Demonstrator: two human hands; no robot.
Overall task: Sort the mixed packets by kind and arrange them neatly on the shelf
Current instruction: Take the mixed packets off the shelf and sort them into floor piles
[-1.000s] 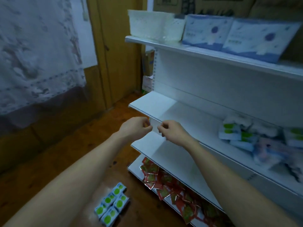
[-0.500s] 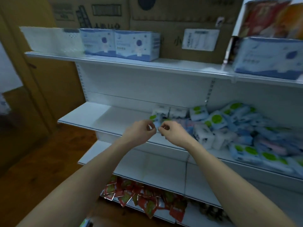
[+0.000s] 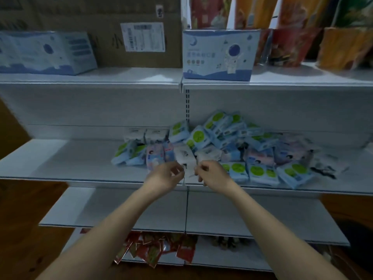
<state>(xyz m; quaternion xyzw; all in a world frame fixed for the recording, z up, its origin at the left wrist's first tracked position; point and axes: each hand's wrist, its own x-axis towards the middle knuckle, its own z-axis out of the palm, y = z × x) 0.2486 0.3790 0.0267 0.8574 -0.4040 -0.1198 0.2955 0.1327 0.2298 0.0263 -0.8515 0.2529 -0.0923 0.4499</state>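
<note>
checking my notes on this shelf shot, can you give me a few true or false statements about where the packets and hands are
1. The mixed packets lie in a jumbled heap on the middle shelf. True.
2. The left part of that shelf is packed with packets. False: it is bare; the heap sits from the centre rightward.
3. Both hands are raised in front of the heap, the left hand and right hand close together. True.
4. Red packets sit on the top shelf. False: they are on the bottom shelf.
5. A blue and white box stands on the top shelf. True.
</note>
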